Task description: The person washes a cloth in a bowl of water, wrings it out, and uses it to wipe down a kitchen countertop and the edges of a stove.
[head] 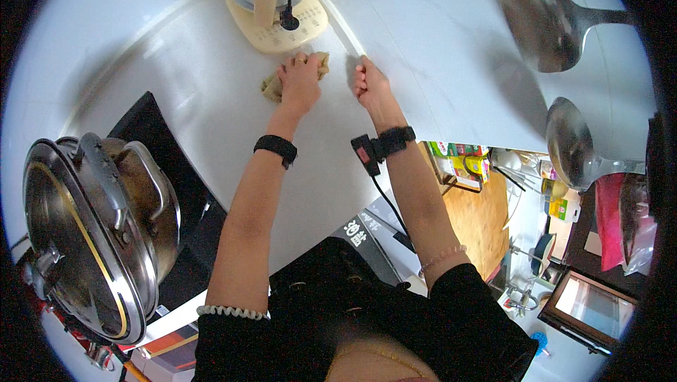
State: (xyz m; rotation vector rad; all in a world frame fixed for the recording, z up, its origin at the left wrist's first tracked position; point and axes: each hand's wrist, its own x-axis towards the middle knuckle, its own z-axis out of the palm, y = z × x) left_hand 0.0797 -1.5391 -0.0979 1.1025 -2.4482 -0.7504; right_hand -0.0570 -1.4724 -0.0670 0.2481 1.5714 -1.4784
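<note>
My left hand [300, 83] presses a folded tan cloth [273, 87] on the white countertop [238, 138], just below the base of a cream kitchen appliance [285, 27] with a handle and a black plug in it. To its right, my right hand [372, 83] is curled closed beside the raised white strip [338, 22] along the counter's edge by the wall. Whether anything lies inside its fingers cannot be told. A black strap circles each wrist, and the right one carries a small black device with a cable.
At the left, a stacked metal pot with a glass lid [79, 239] stands on a black cooktop [195, 234]. A metal ladle [571, 144] and a wide metal turner [545, 25] hang at the right. Beyond my right arm are a wooden surface [486, 218], a wire rack with packets and a faucet [522, 300].
</note>
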